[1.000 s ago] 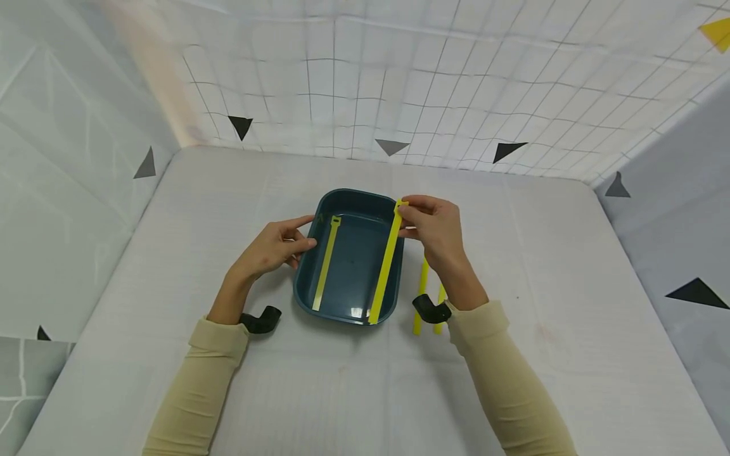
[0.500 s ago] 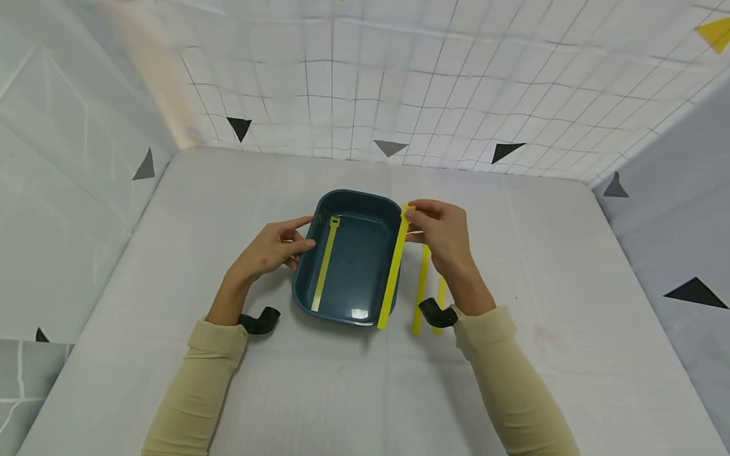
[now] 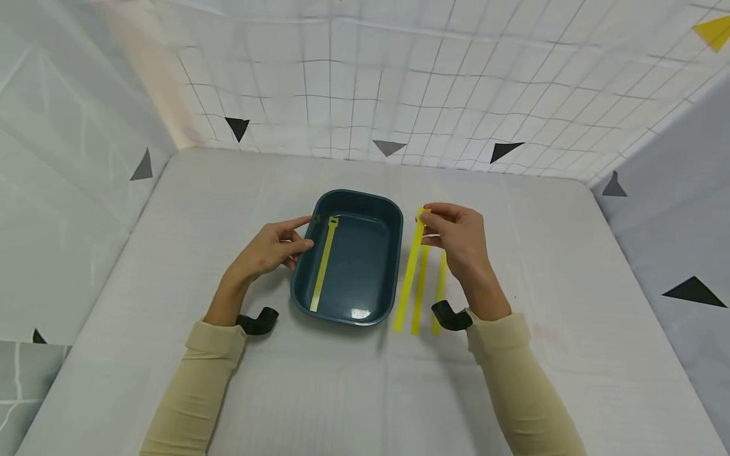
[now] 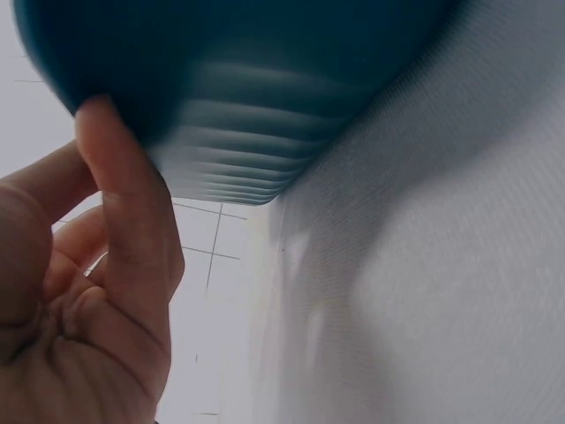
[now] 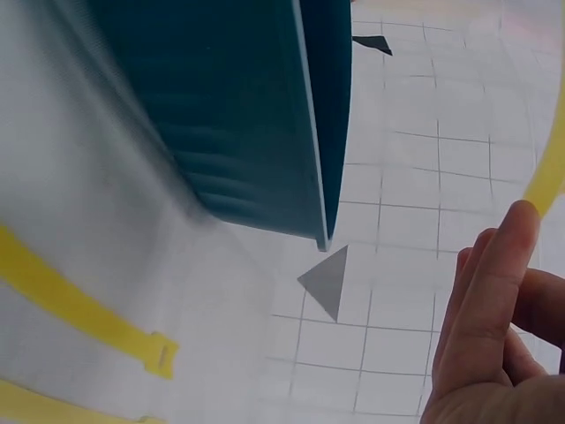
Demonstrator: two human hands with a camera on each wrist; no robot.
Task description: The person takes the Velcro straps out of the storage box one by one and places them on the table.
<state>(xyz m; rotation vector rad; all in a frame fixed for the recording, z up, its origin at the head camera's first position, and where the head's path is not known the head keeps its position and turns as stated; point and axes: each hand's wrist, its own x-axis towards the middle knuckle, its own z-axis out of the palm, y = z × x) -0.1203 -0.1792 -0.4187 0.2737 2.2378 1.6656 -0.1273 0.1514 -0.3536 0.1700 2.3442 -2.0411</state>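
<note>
Currently, a yellow strip (image 3: 409, 275) is pinched near its far end by the right hand (image 3: 463, 239), just right of the blue bin (image 3: 365, 266), whose left rim is gripped by the left hand (image 3: 267, 254). An inner strip (image 3: 324, 266) is seen lying inside the bin; a middle strip (image 3: 420, 291) and an outer strip (image 3: 440, 291) are laid to its right. Strip placement beside the bin seems to be in hand; next, careful lowering and a loosened right-hand pinch are probably called for.

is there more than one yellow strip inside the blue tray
No, the head view shows a single yellow strip inside the blue tray, lying lengthwise near its left side.
</note>
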